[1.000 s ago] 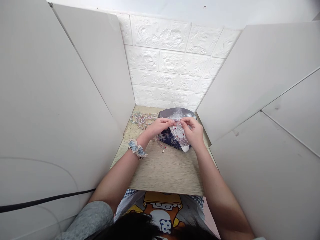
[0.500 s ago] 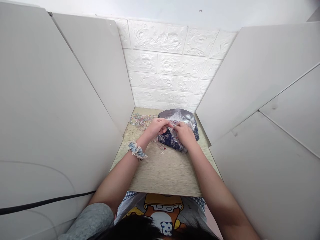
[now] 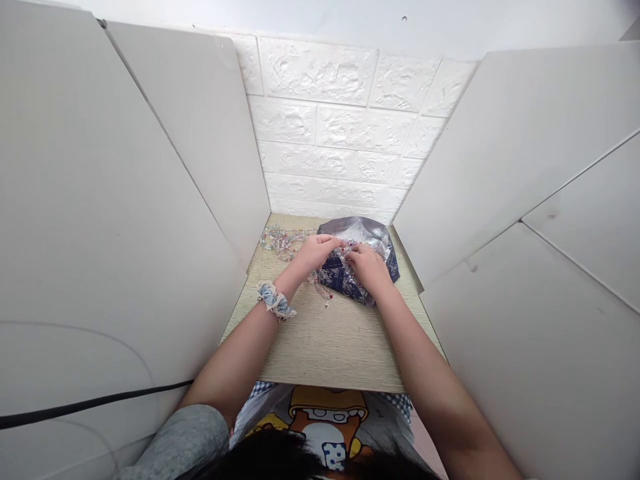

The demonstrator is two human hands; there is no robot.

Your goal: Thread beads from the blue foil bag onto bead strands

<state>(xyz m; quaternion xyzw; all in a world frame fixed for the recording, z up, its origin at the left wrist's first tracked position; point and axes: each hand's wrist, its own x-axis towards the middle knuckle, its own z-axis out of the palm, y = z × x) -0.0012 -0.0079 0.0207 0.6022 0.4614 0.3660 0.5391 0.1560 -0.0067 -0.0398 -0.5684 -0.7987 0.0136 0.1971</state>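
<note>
A dark blue pouch with a pale floral pattern [image 3: 340, 283] lies at the back of the table, its silver lining showing. Over the pouch, my left hand [image 3: 314, 252] is closed in a pinch at a strand of small coloured beads [image 3: 344, 249]. My right hand [image 3: 371, 268], fingers curled together, grips the same beads from the right side. How the strand runs under the fingers is hidden. More beaded strands [image 3: 280, 240] lie heaped to the left of my left hand. One strand end with a red bead and a small charm [image 3: 327, 305] rests in front of the pouch.
The narrow wooden table [image 3: 320, 347] sits between pale panels on the left [image 3: 190, 133] and right [image 3: 500, 147]. A white brick-patterned wall [image 3: 345, 127] closes the back. On the left, a black cable [image 3: 100, 403] runs toward my arm.
The fingers of my left hand have straightened slightly over the beads, and more red beads show between my hands. The pouch and loose strands stay in place.
</note>
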